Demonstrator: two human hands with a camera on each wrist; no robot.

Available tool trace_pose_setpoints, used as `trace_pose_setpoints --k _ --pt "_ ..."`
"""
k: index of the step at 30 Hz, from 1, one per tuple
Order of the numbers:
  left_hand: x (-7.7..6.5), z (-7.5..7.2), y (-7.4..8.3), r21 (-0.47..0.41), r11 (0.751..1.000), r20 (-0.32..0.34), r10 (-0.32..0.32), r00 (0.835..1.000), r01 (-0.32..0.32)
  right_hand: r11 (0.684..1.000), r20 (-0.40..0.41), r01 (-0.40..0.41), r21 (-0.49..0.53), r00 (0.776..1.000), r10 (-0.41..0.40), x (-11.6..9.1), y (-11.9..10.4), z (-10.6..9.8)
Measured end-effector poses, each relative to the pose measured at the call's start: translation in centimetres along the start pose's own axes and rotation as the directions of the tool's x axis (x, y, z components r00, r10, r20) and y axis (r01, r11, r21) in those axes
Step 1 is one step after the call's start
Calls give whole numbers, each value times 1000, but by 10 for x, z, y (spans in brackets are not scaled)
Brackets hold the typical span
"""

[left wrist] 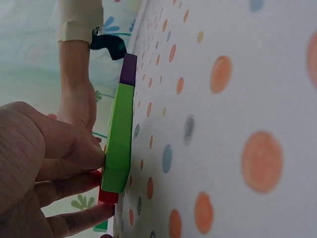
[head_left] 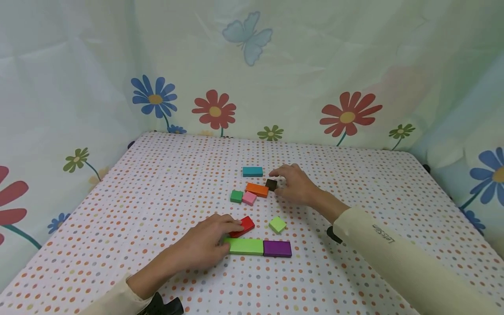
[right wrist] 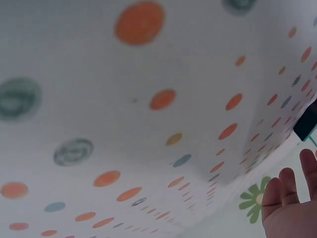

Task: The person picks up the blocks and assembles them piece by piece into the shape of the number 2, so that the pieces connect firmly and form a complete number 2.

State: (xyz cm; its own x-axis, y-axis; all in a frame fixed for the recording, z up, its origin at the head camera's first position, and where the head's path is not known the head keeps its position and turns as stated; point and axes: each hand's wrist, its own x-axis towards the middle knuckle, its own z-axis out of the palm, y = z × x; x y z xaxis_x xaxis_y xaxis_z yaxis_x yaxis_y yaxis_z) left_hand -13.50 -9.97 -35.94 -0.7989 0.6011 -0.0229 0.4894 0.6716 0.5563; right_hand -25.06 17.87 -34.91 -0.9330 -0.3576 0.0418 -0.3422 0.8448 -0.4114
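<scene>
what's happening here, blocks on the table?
A person works with flat coloured blocks on a dotted tablecloth. The left hand touches the red block and the end of the long green block, which lies end to end with a purple block. The right hand pinches a small black block beside the orange block. Other blocks lie loose.

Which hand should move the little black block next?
The right hand, probably. Its fingertips are already at the black block, beside the orange block. The left hand is farther off, touching the red block and the long green block.
</scene>
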Motion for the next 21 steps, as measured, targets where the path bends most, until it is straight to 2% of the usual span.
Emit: trace_pose_setpoints --k 6,12,16,21 --pt "-2 1 -1 -15 1000 -21 -7 1000 7 999 38 28 -36 999 -27 7 2 2" --pt "-2 2 -1 -11 1000 -30 12 999 -12 999 53 49 0 997 -49 8 -2 3" --pt "-1 1 -1 2 1000 -22 19 1000 -19 995 61 98 12 993 -98 9 -6 4" --pt "0 0 0 0 1000 -6 15 1000 -15 996 78 90 19 993 -91 10 -14 5"
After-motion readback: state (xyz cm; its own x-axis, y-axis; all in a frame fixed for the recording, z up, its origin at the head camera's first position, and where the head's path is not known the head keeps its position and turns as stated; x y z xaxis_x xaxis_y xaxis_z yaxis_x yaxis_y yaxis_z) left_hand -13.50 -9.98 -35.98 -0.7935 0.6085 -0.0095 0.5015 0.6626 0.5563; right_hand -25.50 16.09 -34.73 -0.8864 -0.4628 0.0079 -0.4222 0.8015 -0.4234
